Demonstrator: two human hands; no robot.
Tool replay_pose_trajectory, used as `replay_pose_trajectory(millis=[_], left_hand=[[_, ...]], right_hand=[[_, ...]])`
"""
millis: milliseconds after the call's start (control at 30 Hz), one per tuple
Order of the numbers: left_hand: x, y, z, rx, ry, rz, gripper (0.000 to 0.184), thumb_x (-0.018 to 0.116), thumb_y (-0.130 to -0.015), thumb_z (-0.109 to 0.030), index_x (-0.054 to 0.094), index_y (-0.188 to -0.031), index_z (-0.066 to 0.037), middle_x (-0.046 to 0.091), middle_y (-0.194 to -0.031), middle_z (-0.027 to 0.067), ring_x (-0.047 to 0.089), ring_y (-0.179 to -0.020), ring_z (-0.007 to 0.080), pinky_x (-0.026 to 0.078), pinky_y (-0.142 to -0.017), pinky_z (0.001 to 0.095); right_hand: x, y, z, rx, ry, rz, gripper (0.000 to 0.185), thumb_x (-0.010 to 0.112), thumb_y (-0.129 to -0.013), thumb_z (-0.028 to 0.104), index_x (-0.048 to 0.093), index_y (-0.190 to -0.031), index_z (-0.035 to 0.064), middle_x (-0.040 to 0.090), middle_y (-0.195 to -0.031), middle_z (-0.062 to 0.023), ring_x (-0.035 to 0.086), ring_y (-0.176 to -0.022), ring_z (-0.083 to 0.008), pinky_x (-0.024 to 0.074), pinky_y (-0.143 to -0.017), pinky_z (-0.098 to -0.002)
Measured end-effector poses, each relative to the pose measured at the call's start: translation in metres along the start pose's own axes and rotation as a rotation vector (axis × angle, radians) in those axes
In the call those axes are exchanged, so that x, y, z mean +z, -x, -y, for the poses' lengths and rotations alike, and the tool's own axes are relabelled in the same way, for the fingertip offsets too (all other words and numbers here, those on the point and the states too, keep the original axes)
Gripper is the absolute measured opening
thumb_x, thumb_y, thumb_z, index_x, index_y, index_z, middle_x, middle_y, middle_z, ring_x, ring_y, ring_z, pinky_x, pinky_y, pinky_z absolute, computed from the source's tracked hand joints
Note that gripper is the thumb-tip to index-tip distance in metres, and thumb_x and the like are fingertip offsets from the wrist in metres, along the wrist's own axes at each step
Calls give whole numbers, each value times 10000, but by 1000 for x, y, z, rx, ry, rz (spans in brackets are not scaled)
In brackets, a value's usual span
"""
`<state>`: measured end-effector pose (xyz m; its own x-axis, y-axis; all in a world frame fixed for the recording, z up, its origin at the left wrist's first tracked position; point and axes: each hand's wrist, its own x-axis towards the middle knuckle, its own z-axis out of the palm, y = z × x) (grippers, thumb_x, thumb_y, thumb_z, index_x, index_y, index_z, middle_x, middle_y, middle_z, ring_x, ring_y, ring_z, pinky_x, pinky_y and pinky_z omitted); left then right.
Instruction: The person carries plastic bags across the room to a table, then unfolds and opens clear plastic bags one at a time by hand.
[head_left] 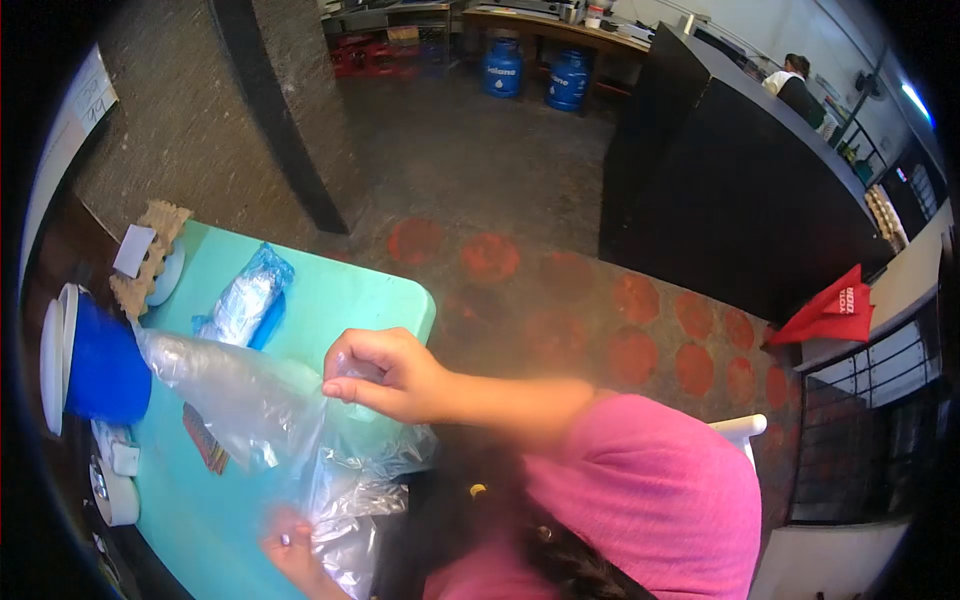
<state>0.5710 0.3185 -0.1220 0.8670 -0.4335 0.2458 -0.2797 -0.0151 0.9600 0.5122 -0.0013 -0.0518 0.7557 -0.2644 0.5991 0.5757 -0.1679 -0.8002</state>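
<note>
My right hand (pixel 388 375) is closed on the edge of a thin clear plastic bag (pixel 235 395), which stretches leftward over the turquoise table (pixel 180 500). Thumb and index finger are pressed together on the film. Lower down, my left hand (pixel 290 545) is near the bag's lower part, blurred by motion, so its grip is unclear. Shiny clear plastic (pixel 350 535) lies beside it at the table's near edge. A blue and clear plastic package (pixel 245 300) rests toward the table's upper end. Partly under the bag is a small striped item (pixel 205 438).
On the table's left are a blue container (pixel 108 360) with white lids, a white roll-like object (pixel 115 495) and a cardboard egg tray (pixel 150 255). Beyond stand a dark counter (pixel 740 180), a person (pixel 795 85) behind it, and two blue gas cylinders (pixel 502 68).
</note>
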Motion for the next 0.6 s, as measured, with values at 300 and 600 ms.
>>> replay_pose_trajectory(millis=[300, 600], left_hand=[[6, -33, -18, -158, 0, -242, 117, 599, -923, -137, 611, -886, -27, 627, -838, 20, 553, -781, 109, 443, -738, 241], [14, -37, -6, -207, 250, -269, 105, 719, -847, -55, 677, -925, 2, 665, -819, 21, 584, -736, 78, 466, -688, 220]], right_hand=[[-17, 17, -35, 302, 525, 87, 154, 749, -819, 157, 680, -939, 89, 684, -816, -69, 652, -665, -171, 504, -596, -296], [0, 14, -34, -101, 765, 113, 188, 729, -760, 2, 672, -928, 66, 665, -781, -64, 603, -590, -173, 478, -544, -272]])
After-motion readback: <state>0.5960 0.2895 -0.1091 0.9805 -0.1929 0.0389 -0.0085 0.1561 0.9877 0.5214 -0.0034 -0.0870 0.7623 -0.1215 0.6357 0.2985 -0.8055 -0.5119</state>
